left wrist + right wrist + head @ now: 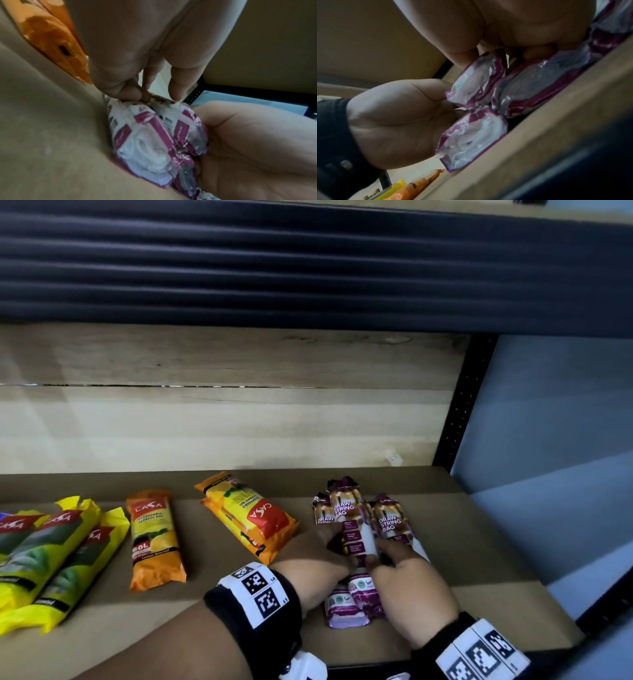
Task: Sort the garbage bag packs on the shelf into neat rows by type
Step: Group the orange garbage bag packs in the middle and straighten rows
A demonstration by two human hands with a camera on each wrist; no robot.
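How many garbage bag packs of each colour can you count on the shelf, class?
Yellow packs: 3
Orange packs: 2, though the tilted one may be a stack
Purple packs: 3
Total: 8 in view

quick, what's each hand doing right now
Left hand: fingers curled on the top purple drawstring pack, holding it.
Right hand: fingers gripping the same pack from the other side.
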